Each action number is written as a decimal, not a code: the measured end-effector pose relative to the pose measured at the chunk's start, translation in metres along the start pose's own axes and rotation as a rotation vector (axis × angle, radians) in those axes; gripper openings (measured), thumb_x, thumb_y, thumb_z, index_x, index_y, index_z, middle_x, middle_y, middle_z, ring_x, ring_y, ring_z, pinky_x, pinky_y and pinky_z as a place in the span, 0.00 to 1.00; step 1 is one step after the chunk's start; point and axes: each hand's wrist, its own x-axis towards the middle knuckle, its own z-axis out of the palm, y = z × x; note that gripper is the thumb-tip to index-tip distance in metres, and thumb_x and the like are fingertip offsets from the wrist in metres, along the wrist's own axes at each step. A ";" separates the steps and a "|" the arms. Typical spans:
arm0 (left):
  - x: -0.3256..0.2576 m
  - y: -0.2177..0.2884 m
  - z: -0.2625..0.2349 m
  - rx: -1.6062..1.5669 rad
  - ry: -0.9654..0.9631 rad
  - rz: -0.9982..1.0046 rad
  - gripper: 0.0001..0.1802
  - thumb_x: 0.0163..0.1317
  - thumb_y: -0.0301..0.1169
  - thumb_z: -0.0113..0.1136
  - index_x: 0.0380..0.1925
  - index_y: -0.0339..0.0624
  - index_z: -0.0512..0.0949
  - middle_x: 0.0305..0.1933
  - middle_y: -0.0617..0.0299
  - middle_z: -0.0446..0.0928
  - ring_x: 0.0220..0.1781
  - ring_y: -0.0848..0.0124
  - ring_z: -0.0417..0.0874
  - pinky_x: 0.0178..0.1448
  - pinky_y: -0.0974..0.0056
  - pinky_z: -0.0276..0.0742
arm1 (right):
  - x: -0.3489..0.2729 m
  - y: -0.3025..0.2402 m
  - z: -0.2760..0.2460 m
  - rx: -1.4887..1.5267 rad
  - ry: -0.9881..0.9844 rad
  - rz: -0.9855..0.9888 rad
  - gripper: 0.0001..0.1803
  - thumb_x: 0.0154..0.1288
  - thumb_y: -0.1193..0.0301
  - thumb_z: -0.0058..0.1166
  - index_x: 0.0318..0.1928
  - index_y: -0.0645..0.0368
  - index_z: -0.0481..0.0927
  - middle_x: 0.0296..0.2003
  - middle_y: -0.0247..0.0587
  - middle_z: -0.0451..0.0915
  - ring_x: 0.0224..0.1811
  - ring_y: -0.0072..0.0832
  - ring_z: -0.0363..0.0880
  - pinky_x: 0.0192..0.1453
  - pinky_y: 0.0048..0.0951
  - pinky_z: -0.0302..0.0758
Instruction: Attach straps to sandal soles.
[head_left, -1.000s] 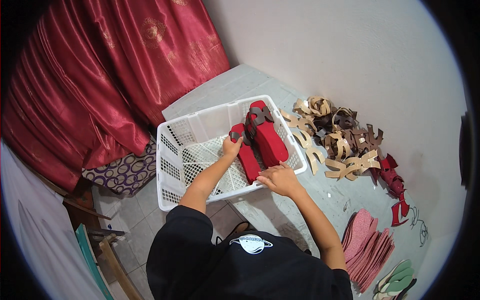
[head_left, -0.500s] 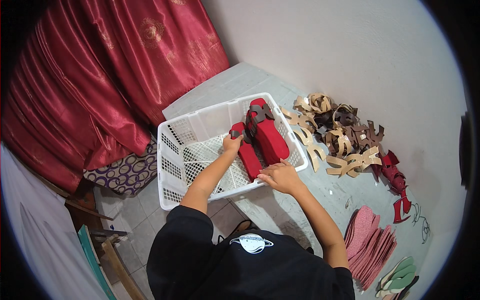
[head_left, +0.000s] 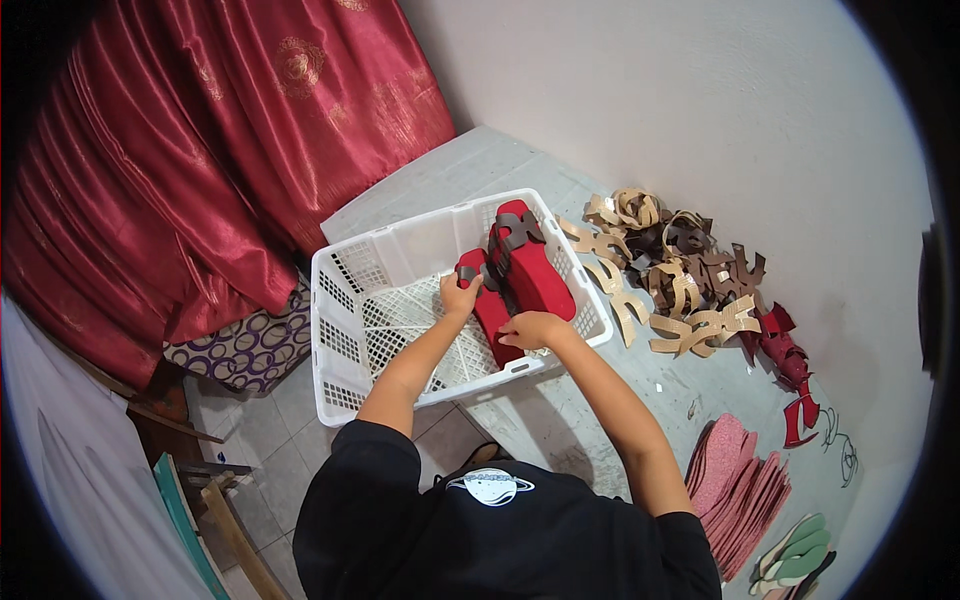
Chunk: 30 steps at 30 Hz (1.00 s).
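Note:
Inside the right part of a white plastic crate (head_left: 418,226), red sandals with dark brown straps stand close together. My left hand (head_left: 459,298) is closed on the nearer, left-hand red sandal (head_left: 490,314), with the thumb by its strap. At the same sandal's heel end, my right hand (head_left: 534,331) has its fingers curled against the sole; part of those fingers is hidden. Right beside it lie more red sandals (head_left: 543,275), pressed together, their straps toward the far side of the crate.
On the grey table (head_left: 440,188), right of the crate, lies a heap of beige and brown cut straps (head_left: 690,268), with dark red straps (head_left: 786,352) beside it. Nearer me are pink patterned insoles (head_left: 735,490) and green soles (head_left: 795,555). A red curtain (head_left: 250,130) hangs at the left.
My right hand has moved left from the crate's near rim onto the heel of the left-hand sandal. My left hand keeps its hold near the strap.

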 end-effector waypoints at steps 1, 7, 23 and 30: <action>-0.001 -0.002 0.000 0.014 0.017 0.011 0.26 0.43 0.48 0.68 0.32 0.36 0.78 0.38 0.49 0.70 0.44 0.54 0.72 0.51 0.57 0.68 | 0.012 0.005 0.006 -0.107 -0.014 -0.039 0.22 0.63 0.56 0.45 0.51 0.55 0.75 0.51 0.48 0.74 0.51 0.44 0.74 0.56 0.38 0.69; -0.004 0.003 -0.002 -0.021 0.017 0.012 0.24 0.44 0.45 0.68 0.35 0.39 0.78 0.39 0.49 0.70 0.45 0.55 0.72 0.52 0.57 0.68 | 0.024 0.008 0.028 -0.371 -0.088 -0.066 0.27 0.61 0.63 0.47 0.61 0.52 0.64 0.62 0.45 0.62 0.54 0.42 0.72 0.56 0.38 0.69; -0.009 -0.001 -0.002 0.106 0.093 -0.021 0.29 0.42 0.50 0.68 0.45 0.52 0.79 0.44 0.56 0.65 0.48 0.59 0.70 0.53 0.58 0.67 | 0.020 0.006 0.025 -0.370 -0.146 -0.061 0.26 0.62 0.60 0.45 0.60 0.54 0.65 0.64 0.44 0.59 0.49 0.44 0.75 0.53 0.40 0.70; -0.013 0.006 -0.003 0.145 0.044 -0.095 0.32 0.43 0.51 0.67 0.50 0.57 0.76 0.47 0.58 0.65 0.51 0.58 0.69 0.57 0.55 0.65 | 0.022 0.014 0.027 -0.319 -0.162 -0.085 0.27 0.64 0.60 0.41 0.62 0.55 0.63 0.65 0.45 0.56 0.52 0.44 0.73 0.57 0.39 0.68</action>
